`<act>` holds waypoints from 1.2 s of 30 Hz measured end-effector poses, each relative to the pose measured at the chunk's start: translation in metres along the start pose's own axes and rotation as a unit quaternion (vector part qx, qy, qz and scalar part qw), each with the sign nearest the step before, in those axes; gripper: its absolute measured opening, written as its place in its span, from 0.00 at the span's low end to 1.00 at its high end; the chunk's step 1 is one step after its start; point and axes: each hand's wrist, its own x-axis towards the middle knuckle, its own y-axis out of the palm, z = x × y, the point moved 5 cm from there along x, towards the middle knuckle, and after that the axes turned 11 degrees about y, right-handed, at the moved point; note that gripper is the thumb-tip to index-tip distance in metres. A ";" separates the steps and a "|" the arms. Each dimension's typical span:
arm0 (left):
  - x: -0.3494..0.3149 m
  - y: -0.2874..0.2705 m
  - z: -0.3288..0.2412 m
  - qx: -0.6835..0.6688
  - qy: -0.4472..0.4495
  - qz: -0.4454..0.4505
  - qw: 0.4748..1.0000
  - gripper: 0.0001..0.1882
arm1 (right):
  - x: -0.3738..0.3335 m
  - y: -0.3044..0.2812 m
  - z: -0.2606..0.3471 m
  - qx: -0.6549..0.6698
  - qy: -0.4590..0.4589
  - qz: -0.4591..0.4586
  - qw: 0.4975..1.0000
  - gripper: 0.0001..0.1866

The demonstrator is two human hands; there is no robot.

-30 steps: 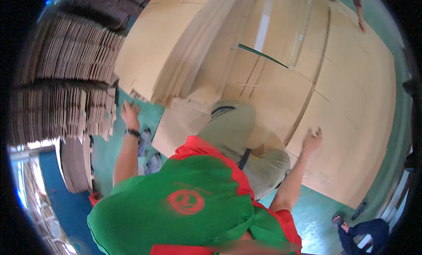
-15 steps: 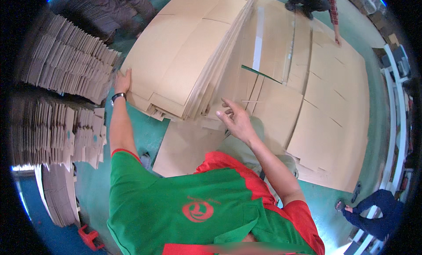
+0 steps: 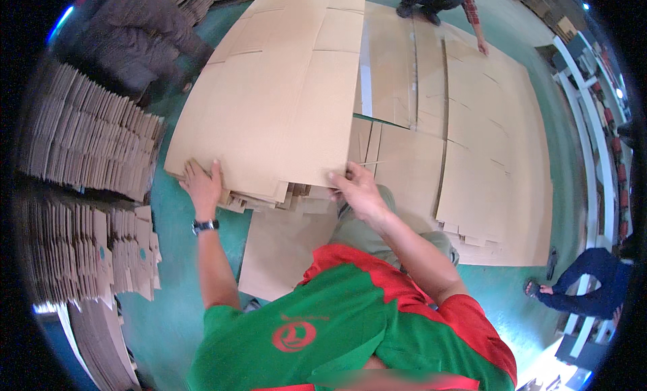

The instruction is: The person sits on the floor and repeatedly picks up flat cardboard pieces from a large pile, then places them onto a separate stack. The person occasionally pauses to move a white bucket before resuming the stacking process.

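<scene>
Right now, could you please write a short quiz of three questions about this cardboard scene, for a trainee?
1. True or false: both hands rest on the near edge of the large stack of flat brown cardboard sheets.
2. Which wrist wears a dark wristwatch? A) left B) right
3. Fill in: the floor under the sheets is painted ____.

Key:
1. True: the left hand and the right hand both press on that edge.
2. A.
3. Green.
</scene>
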 end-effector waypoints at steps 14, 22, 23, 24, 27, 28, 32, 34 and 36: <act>-0.136 -0.046 -0.224 -0.448 0.088 0.069 0.887 0.22 | -0.145 -0.243 -0.020 0.339 -0.101 -0.270 0.895 0.14; -0.199 0.071 -0.337 -0.577 0.063 0.415 0.700 0.16 | -0.174 -0.349 -0.120 0.402 -0.094 -0.441 0.797 0.14; -0.207 0.080 -0.351 -0.589 0.078 0.455 0.663 0.16 | -0.185 -0.370 -0.130 0.402 -0.104 -0.445 0.793 0.14; -0.218 0.090 -0.364 -0.578 0.076 0.505 0.636 0.16 | -0.197 -0.390 -0.140 0.400 -0.115 -0.449 0.791 0.13; -0.236 0.116 -0.394 -0.536 0.111 0.574 0.609 0.16 | -0.229 -0.442 -0.164 0.371 -0.151 -0.447 0.800 0.12; -0.236 0.125 -0.401 -0.510 0.147 0.570 0.627 0.16 | -0.238 -0.456 -0.172 0.361 -0.156 -0.454 0.799 0.12; -0.214 0.171 -0.421 -0.375 0.222 0.525 0.731 0.17 | -0.265 -0.500 -0.202 0.359 -0.142 -0.498 0.777 0.11; -0.199 0.195 -0.433 -0.394 0.187 0.500 0.748 0.18 | -0.272 -0.518 -0.215 0.362 -0.117 -0.517 0.767 0.11; -0.189 0.216 -0.439 -0.401 0.124 0.480 0.770 0.20 | -0.276 -0.532 -0.230 0.380 -0.063 -0.549 0.741 0.11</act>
